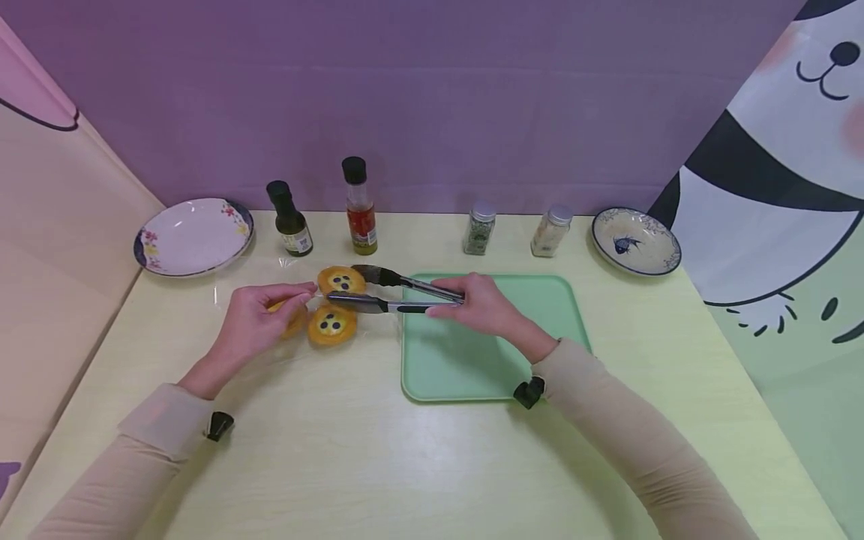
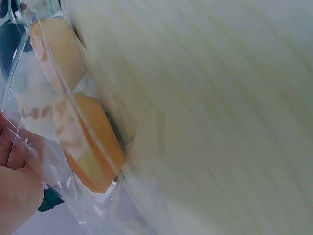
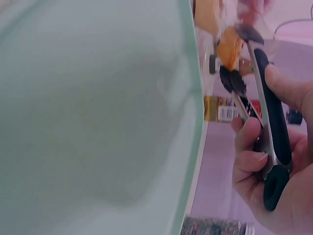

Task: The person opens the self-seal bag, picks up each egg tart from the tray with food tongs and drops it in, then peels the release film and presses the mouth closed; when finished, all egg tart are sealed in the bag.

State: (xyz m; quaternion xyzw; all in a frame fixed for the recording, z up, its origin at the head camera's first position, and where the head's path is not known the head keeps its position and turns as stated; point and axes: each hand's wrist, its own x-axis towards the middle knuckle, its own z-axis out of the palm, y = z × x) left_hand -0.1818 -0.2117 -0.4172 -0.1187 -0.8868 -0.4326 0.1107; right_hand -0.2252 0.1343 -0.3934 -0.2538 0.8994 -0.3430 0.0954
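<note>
My left hand (image 1: 259, 315) pinches the edge of a clear plastic bag (image 2: 73, 196) between thumb and fingers. Inside it, in the left wrist view, are thick golden pastries (image 2: 90, 142). From the head, two round pastries show pale centres with dark dots: a far one (image 1: 340, 278) and a near one (image 1: 333, 325). Another pastry (image 1: 295, 324) is partly hidden behind the left hand. My right hand (image 1: 481, 304) grips black-and-steel tongs (image 1: 364, 302) by the arms. Their spread tips stand on either side of the far pastry, also between them in the right wrist view.
A green tray (image 1: 432, 379) lies under my right forearm. Along the back stand a dark bottle (image 1: 290, 221), a red-labelled bottle (image 1: 361, 214) and two spice jars, one green (image 1: 478, 231) and one pale (image 1: 551, 234). A floral plate (image 1: 196, 236) and a smaller plate (image 1: 637, 255) flank them.
</note>
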